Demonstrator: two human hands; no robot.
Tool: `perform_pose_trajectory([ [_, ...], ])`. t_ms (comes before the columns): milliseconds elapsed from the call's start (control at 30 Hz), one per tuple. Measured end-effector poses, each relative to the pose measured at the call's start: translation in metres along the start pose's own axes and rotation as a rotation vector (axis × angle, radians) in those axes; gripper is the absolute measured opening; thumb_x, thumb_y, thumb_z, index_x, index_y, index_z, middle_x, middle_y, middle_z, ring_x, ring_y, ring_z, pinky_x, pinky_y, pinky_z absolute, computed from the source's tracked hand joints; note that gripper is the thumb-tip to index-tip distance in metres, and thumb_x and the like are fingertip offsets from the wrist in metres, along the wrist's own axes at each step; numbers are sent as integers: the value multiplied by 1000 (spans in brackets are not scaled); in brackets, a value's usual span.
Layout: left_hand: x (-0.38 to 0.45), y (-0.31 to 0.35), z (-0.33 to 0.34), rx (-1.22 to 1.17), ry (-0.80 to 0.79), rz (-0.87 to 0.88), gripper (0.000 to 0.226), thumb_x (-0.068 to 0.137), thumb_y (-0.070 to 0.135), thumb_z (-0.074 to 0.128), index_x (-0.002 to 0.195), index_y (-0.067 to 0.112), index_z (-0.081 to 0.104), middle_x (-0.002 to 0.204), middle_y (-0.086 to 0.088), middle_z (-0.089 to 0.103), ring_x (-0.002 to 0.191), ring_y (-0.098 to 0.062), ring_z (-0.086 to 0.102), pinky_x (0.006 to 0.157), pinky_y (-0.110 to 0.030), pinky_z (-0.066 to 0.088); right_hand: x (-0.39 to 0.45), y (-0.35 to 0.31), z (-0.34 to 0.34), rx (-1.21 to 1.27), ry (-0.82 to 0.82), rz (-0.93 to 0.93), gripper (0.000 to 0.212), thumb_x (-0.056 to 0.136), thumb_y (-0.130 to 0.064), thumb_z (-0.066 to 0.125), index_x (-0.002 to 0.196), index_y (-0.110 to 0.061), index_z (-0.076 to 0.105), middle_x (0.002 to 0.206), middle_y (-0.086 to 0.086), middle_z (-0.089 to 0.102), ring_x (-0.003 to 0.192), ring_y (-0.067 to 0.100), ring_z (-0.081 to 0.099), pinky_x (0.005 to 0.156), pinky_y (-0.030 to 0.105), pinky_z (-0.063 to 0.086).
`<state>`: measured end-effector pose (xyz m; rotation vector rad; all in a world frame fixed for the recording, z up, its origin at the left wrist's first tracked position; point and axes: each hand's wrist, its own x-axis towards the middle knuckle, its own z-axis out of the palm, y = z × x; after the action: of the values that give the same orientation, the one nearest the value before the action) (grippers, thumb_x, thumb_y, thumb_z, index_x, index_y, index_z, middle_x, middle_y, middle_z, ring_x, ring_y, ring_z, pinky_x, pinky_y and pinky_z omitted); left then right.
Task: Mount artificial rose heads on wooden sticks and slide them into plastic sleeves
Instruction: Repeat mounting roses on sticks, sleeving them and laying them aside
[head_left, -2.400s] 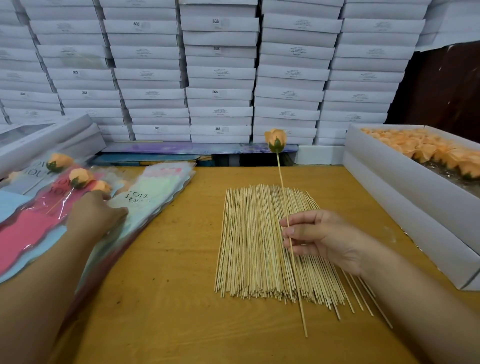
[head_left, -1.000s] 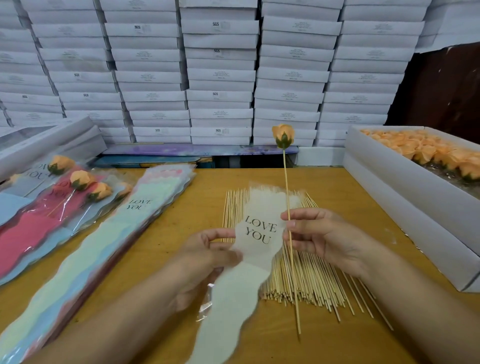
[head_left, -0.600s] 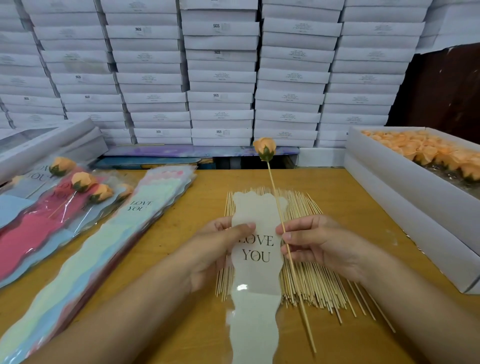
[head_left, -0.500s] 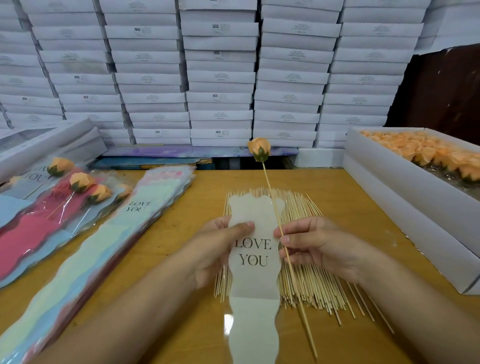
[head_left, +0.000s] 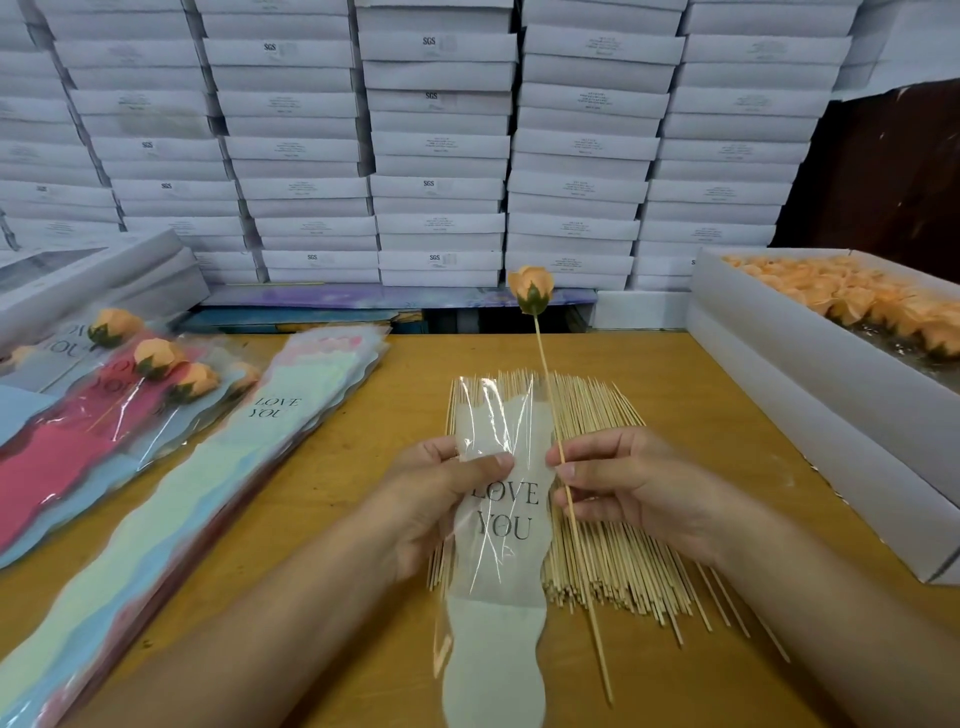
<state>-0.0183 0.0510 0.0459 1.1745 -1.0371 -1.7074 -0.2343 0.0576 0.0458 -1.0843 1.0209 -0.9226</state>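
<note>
Over the pile of sticks (head_left: 597, 499) in the middle of the table (head_left: 363, 467), the left hand (head_left: 436, 499) pinches a see-through sleeve (head_left: 498, 519) with "LOVE YOU" printed on it. Its thumb presses the front of the sleeve near the top. Just beside it, the right hand (head_left: 623, 486) holds a rose (head_left: 531, 288) on its stick (head_left: 576, 525), fingers closed around the thin wood. The rose points up and away, and the bare end of the stick points down toward the person.

The step looks like getting the sleeve open so the stick can go in. To do it well, the thumb should rub the two thin layers apart at the top until a mouth shows. Then the bare end can go in first, straight down the middle, so the tip does not poke through the plastic. The flower should end up near the top, above the words.

On the left lie a stack of empty sleeves (head_left: 218, 467) and some finished roses (head_left: 156, 358) already wrapped. On the right a white box (head_left: 810, 395) holds many more loose rose heads (head_left: 852, 301). White boxes (head_left: 436, 145) are stacked high behind the table.
</note>
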Motion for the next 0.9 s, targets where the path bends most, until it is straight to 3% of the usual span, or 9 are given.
perform_pose_trajectory([
  [67,-1,0,0,-8,4,10,56,66,9,83,119,-3,67,102,-24,75,87,-35,73,75,-44,62,0,1,1,-3,3,3,27,70,-4,78,97,0,76,86,21,74,76,25,74,61,25,60],
  [233,0,-2,-1,-23,8,13,64,62,7,85,123,-1,65,105,-25,74,100,-42,70,88,-53,58,1,1,1,6,29,-7,23,68,-3,78,91,-3,79,89,18,75,76,24,75,59,24,60],
  [367,1,-3,-5,-27,-8,8,69,60,8,86,124,-1,63,103,-24,75,86,-35,74,77,-46,62,2,-5,-1,-10,69,-20,32,68,-4,77,100,0,75,102,15,76,76,20,75,58,23,59],
  [533,1,-6,-8,-42,-45,-28,63,64,3,84,124,-2,64,101,-24,75,77,-31,75,67,-42,63,12,-35,-9,-40,198,-83,36,67,-7,76,103,-1,72,93,12,77,73,17,74,60,22,59],
  [700,0,-7,-10,-45,-66,-59,62,67,2,83,126,-2,62,97,-23,76,71,-29,75,57,-36,60,36,-72,-11,-55,301,-170,20,86,5,69,105,1,69,84,11,73,68,14,73,59,21,58],
  [900,-1,-11,-13,-5,-93,-79,68,62,4,84,126,0,62,103,-24,75,80,-32,75,66,-41,63,59,-112,-7,-38,364,-247,10,89,8,65,95,0,68,83,10,70,64,13,71,59,20,58],
])
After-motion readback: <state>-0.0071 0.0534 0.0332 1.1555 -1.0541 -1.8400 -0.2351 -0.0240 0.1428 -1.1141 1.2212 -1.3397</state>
